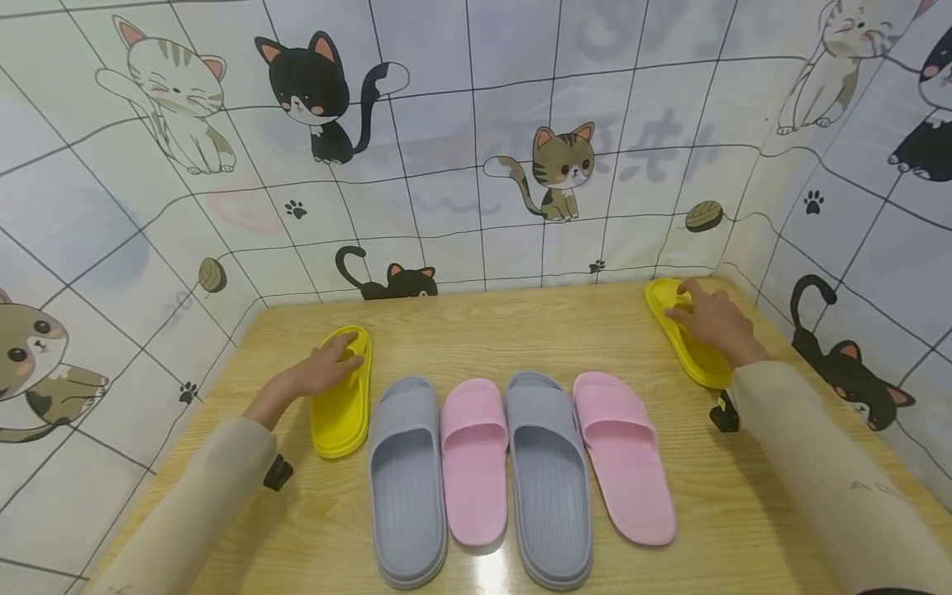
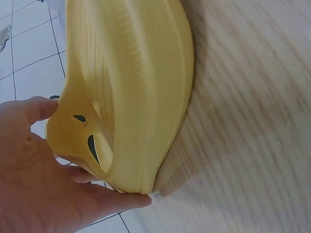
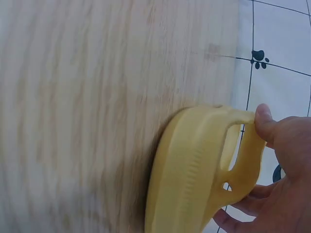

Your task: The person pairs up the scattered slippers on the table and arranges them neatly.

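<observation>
A: What is held, and where is it found?

B: Two yellow slippers are being handled on a wooden table (image 1: 521, 330). The left yellow slipper (image 1: 342, 397) is laid near the table's left edge, just beside a row of four other slippers. Its toe strap is gripped by the left hand (image 1: 323, 372). In the left wrist view the thumb and fingers (image 2: 121, 201) are seen curled round the strap end, with the slipper tipped up on its edge.

A: And the other one?

B: The right yellow slipper (image 1: 687, 339) is placed at the table's far right corner, well apart from the row. Its strap end is covered by the right hand (image 1: 710, 318). In the right wrist view the strap is pinched between the thumb (image 3: 265, 121) and the curled fingers below it.

A: How is the row arranged?

B: From left to right: a grey slipper (image 1: 407, 479), a pink slipper (image 1: 473, 463), a second grey slipper (image 1: 549, 475) and a second pink slipper (image 1: 625, 454). They are set side by side, toes pointing away from the person. Whether they touch cannot be told for certain.

A: What surrounds the table?

B: A white tiled backdrop (image 1: 476, 124) printed with cartoon cats, paw prints and yarn balls is hung behind and on both sides. Beige sleeves (image 1: 833, 471) are worn on both arms.
</observation>
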Demonstrator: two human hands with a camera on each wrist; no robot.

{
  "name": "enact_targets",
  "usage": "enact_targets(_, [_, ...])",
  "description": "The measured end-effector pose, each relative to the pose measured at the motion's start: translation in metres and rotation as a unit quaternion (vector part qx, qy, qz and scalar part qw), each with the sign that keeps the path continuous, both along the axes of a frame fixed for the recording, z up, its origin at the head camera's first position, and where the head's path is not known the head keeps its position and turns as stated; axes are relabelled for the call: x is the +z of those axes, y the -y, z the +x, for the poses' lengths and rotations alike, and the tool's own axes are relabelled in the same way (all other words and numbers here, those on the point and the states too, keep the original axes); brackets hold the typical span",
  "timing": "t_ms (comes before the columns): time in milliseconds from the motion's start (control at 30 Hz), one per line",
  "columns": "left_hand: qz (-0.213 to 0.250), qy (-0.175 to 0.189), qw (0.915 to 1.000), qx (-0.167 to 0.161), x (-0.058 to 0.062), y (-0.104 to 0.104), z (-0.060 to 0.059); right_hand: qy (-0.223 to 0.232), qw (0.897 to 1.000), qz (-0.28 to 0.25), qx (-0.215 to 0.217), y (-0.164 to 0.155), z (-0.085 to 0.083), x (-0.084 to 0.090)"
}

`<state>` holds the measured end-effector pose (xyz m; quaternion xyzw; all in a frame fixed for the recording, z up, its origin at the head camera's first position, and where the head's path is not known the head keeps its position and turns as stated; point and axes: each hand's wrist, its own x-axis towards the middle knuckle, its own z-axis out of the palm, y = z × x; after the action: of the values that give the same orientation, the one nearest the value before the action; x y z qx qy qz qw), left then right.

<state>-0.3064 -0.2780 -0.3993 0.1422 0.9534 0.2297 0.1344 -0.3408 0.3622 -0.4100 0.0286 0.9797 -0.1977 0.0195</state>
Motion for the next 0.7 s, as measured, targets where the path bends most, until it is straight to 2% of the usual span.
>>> enact_targets(233, [-0.002, -0.002, 1.0, 0.005, -0.002, 0.0, -0.002, -0.016, 1.0, 0.006, -0.006, 0.0, -0.011, -0.003])
enact_targets(467, [0.001, -0.007, 1.0, 0.003, -0.004, 0.002, -0.006, -0.042, 0.999, 0.003, -0.025, 0.002, -0.009, 0.0])
enact_targets(533, [0.001, -0.007, 1.0, 0.004, -0.005, 0.003, -0.007, -0.032, 0.999, 0.031, -0.005, -0.001, -0.008, 0.002])
enact_targets(633, [0.0, -0.005, 1.0, 0.003, -0.004, 0.004, -0.007, -0.011, 0.995, 0.078, 0.059, -0.006, -0.007, 0.006])
enact_targets(700, [-0.003, -0.005, 1.0, 0.003, -0.003, 0.004, -0.007, 0.007, 0.991, 0.09, 0.099, -0.008, -0.007, 0.009])
